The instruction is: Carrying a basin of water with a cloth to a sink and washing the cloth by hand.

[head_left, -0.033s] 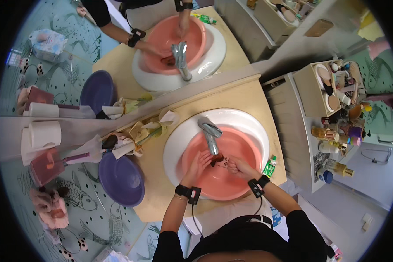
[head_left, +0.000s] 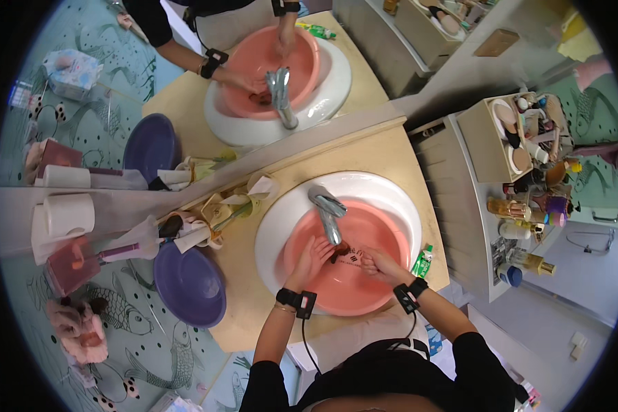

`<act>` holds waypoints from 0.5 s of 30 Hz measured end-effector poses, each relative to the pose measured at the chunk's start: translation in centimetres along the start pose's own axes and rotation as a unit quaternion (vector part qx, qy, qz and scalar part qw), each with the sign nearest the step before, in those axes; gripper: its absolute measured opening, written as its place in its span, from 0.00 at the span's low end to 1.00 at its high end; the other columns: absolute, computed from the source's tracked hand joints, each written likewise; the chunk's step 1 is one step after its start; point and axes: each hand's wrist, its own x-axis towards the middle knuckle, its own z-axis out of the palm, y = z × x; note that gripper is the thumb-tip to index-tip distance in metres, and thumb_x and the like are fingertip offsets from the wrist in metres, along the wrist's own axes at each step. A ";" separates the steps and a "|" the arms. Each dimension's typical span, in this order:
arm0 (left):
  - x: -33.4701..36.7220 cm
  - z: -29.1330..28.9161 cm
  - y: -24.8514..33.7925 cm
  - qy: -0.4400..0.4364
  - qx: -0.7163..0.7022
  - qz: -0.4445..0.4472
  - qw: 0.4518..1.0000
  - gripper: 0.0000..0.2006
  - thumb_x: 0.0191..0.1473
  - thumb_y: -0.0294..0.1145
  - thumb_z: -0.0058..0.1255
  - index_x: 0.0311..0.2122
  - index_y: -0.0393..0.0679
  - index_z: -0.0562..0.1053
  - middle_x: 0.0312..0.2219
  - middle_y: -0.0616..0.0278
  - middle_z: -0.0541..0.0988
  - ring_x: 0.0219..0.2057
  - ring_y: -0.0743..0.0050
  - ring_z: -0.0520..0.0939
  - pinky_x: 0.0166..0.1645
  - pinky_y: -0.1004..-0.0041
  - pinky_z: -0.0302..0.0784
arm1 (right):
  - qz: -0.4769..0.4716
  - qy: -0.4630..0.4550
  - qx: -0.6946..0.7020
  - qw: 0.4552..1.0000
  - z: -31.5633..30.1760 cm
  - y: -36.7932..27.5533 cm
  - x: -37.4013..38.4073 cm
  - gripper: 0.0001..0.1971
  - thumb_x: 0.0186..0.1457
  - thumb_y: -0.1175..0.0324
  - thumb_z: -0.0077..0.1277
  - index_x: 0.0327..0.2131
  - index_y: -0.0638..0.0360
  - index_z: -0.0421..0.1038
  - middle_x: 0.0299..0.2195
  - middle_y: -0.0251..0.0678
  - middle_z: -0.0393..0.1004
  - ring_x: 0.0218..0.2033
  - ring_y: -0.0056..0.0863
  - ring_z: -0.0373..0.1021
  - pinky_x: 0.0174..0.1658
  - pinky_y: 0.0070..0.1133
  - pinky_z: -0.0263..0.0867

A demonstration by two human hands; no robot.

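A pink plastic basin [head_left: 347, 295] sits in the white oval sink [head_left: 268, 240], beneath the chrome faucet [head_left: 328, 218]. Over the basin's left part is my left hand [head_left: 313, 255], open, its fingers stretched out near the faucet's spout. My right hand [head_left: 379, 264] is closed over the right part, fingers curled; whatever lies in them, if anything, is hidden. Between the two hands, in the basin, shows a small dark reddish-brown thing [head_left: 338, 253] whose kind I cannot make out. Dark printed marks on the basin's bottom are beside it. Both wrists wear black straps with small devices.
A green tube [head_left: 422, 261] lies right of the sink on the beige counter [head_left: 237, 312]. Left stands a purple basin [head_left: 189, 285], near a toilet roll [head_left: 69, 214]. Cosmetics and an organizer box [head_left: 491, 141] crowd the right cabinet. A mirror behind reflects my arms.
The whole view has shifted very slightly. Both hands keep nearly the same place and shape over the basin.
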 end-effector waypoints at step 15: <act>8.9 0.5 -3.3 -0.147 -0.101 0.025 0.984 0.08 0.55 0.35 0.43 0.27 0.46 0.63 0.20 0.71 0.61 0.24 0.80 0.64 0.35 0.77 0.64 | 0.000 0.094 -0.294 0.951 1.0 -5.1 -4.0 0.18 0.61 0.57 0.37 0.18 0.52 0.55 0.15 0.23 0.53 0.15 0.15 0.47 0.20 0.14 0.47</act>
